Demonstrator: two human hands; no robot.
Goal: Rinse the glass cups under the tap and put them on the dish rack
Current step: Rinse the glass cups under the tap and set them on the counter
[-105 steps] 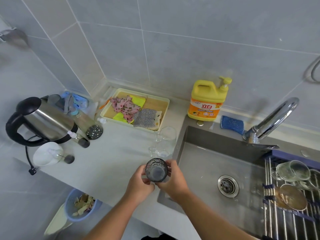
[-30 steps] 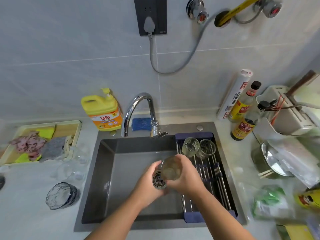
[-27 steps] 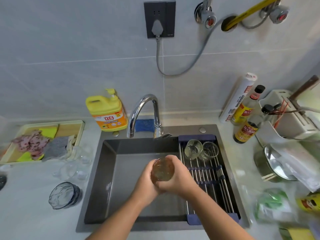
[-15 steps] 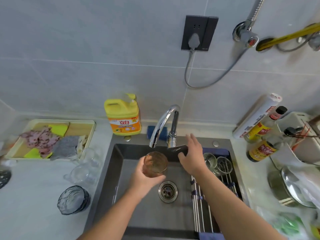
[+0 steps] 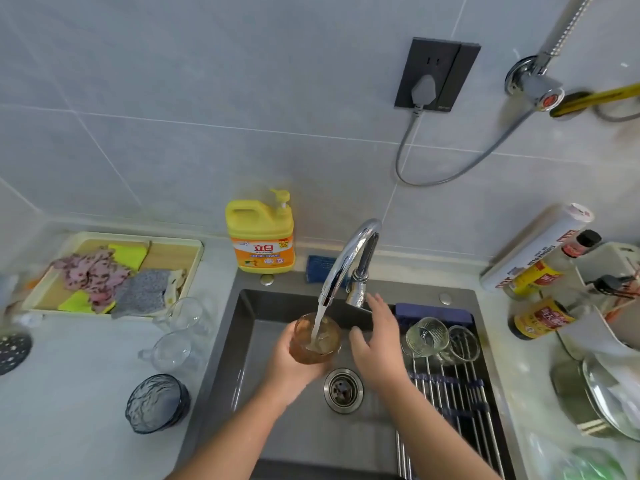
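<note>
water (image 5: 317, 323) from the tap (image 5: 349, 258) fills the amber glass cup (image 5: 313, 341), frame centre over the sink (image 5: 325, 441), gripped by the left hand (image 5: 294, 367); right hand (image 5: 377, 344) spread beside it. two glasses (image 5: 426, 337) lie on the dish rack (image 5: 446, 398). moments earlier, no water ran.

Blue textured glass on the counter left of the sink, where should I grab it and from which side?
Wrap the side wall of the blue glass, coming from the sink side. It stands upright, mouth up, and clear cups stand just behind it, so a side grip probably avoids knocking them.
</note>
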